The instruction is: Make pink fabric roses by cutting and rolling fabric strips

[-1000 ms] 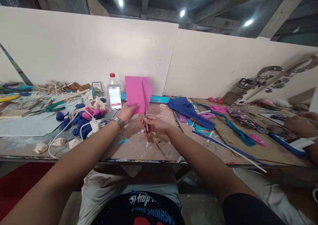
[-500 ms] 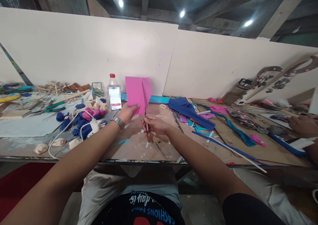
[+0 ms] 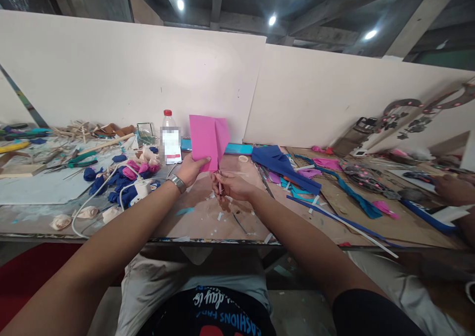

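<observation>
My left hand (image 3: 192,168) is closed on the lower left edge of a pink sheet (image 3: 204,140), thumb in front. The sheet stands upright above the table, with a fold or cut line running down its right part. Whether it is paper or cloth I cannot tell. My right hand (image 3: 232,185) grips a pair of scissors (image 3: 220,183), blades pointing up at the sheet's lower edge. Most of the scissors' handles are hidden by the fingers. A phone (image 3: 172,148) leans against a red-capped bottle (image 3: 168,118) behind my left hand.
Blue and pink fabric pieces (image 3: 124,190) and a white power strip (image 3: 141,190) with a cable lie left. Green-handled pliers (image 3: 79,161) are farther left. Dark blue sheets (image 3: 280,165) and strips lie right. At the far right is another person's hand (image 3: 447,187).
The pink sheet and my left hand have shifted slightly right, so the sheet's lower edge sits closer over the scissors. My right hand has barely moved.
</observation>
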Motion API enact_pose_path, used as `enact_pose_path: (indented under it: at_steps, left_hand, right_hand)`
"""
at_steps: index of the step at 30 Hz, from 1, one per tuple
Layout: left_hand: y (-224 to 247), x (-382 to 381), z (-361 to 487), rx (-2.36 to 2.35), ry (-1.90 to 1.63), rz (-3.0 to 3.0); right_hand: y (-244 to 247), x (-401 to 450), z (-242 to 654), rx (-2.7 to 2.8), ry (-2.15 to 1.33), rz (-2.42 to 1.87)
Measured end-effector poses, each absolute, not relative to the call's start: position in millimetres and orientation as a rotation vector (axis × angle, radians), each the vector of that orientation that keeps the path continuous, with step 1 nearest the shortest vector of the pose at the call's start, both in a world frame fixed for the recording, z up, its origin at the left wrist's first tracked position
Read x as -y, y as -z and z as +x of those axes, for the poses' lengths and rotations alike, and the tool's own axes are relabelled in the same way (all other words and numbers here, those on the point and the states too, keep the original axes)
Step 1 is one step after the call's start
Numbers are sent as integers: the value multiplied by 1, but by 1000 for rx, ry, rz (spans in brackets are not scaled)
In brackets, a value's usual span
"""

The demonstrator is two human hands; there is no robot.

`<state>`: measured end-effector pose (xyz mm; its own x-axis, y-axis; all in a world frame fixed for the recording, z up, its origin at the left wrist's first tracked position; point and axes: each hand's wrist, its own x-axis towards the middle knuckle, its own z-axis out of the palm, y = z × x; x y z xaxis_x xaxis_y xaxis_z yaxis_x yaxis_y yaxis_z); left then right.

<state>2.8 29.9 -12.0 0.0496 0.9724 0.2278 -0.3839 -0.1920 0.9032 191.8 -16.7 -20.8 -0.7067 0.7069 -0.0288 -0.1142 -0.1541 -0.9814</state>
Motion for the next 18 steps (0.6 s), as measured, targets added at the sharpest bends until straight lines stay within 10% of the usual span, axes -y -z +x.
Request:
enact_pose_path:
  at_steps: [18]
  left_hand:
    - [8,-25,5,-688,-1439,1074]
  right_hand:
    - [20,17,191,1532,-1890,-703]
